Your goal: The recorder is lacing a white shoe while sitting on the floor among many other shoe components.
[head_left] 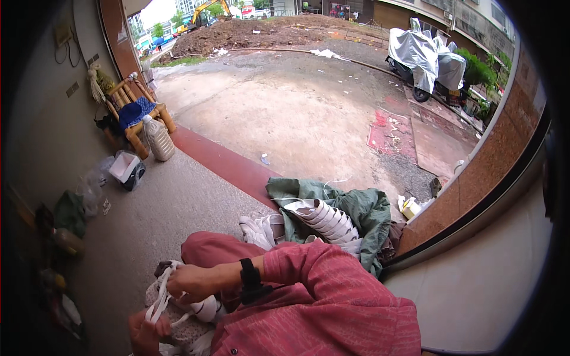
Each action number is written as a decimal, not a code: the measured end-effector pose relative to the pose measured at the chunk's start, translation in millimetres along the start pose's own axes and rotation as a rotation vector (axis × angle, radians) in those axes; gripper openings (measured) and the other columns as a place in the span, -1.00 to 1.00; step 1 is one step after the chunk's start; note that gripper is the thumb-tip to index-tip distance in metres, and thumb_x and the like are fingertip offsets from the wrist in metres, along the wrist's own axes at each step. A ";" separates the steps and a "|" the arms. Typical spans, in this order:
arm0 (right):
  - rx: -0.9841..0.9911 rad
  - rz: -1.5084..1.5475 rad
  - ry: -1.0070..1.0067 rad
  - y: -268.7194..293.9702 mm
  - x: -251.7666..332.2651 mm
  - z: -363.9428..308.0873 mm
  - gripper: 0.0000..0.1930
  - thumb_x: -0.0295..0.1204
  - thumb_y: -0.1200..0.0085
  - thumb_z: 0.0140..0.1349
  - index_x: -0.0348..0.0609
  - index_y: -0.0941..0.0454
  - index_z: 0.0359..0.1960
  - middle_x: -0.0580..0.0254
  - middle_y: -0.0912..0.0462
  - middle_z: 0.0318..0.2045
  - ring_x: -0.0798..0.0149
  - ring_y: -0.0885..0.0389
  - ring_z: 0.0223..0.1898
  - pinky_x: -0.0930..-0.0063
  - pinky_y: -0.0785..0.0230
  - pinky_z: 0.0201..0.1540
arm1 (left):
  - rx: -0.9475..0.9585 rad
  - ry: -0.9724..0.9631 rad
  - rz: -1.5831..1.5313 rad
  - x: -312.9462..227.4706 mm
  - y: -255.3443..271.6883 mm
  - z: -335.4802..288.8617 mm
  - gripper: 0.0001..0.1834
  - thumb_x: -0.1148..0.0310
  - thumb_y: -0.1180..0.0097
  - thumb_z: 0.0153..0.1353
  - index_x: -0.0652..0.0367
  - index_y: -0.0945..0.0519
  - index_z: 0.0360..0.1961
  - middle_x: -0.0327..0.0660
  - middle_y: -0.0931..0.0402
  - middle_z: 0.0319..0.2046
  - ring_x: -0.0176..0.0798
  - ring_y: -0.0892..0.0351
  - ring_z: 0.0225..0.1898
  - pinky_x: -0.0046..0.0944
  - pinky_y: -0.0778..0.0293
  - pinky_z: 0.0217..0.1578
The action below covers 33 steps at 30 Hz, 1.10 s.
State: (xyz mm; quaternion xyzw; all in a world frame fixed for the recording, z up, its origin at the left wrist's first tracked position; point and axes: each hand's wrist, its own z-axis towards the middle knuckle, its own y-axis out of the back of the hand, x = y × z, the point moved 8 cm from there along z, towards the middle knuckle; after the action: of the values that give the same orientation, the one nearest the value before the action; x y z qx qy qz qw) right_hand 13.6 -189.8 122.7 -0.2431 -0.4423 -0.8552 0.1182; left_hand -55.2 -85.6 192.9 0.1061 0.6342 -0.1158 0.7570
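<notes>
you're pinching white straps (159,304) at lower left, right hand (189,283) above left hand (146,332), both curled around them. green sack (375,216) sits right of center.

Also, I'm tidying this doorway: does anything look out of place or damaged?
The flat, faded red mat-like patch outside looks blotchy, perhaps worn; a small white-and-blue scrap lies loose on pale concrete, like litter.

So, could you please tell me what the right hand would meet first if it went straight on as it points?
The right hand would most likely meet the white strands first, then perhaps the patterned fabric, though depth is unclear.
</notes>
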 end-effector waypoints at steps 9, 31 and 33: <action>-0.100 -0.056 0.199 7.0 19.8 -10.6 -0.82 -0.35 -0.21 0.06 -0.17 -0.54 -0.39 0.09 -0.57 -0.42 0.11 -0.55 -0.25 0.22 -0.32 -0.14 | 0.000 0.088 0.221 -30.0 -22.7 -24.2 -0.58 0.13 0.03 0.34 0.29 -0.47 -0.50 -0.23 -0.39 -0.59 -0.36 -0.29 -0.56 -0.33 -0.19 -0.49; -1.339 1.261 -0.299 190.3 -84.7 -239.7 -0.77 -0.23 0.11 0.43 -0.13 -0.43 -0.19 0.49 -0.27 -0.65 0.53 -0.22 -0.65 0.56 -0.18 -0.53 | -0.776 -0.648 -0.361 -76.5 164.0 -184.0 -0.65 0.37 0.27 0.49 0.34 -0.30 0.17 -0.34 -0.10 -0.50 -0.48 -0.10 -0.54 -0.46 -0.18 -0.50; -1.446 1.263 -0.433 176.9 -95.4 -260.6 -0.77 -0.25 0.09 0.42 -0.17 -0.45 -0.16 0.50 -0.27 -0.65 0.53 -0.21 -0.66 0.59 -0.15 -0.55 | -0.809 -0.699 -0.378 -86.0 163.0 -191.6 -0.61 0.40 0.26 0.47 0.36 -0.23 0.25 -0.33 -0.09 -0.50 -0.48 -0.08 -0.54 -0.46 -0.18 -0.49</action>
State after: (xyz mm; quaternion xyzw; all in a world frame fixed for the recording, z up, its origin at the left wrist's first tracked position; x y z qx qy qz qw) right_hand 87.7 -505.9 68.8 -0.6000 0.3867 -0.6363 0.2924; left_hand -198.4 131.9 246.7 -0.3525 0.3475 -0.0254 0.8685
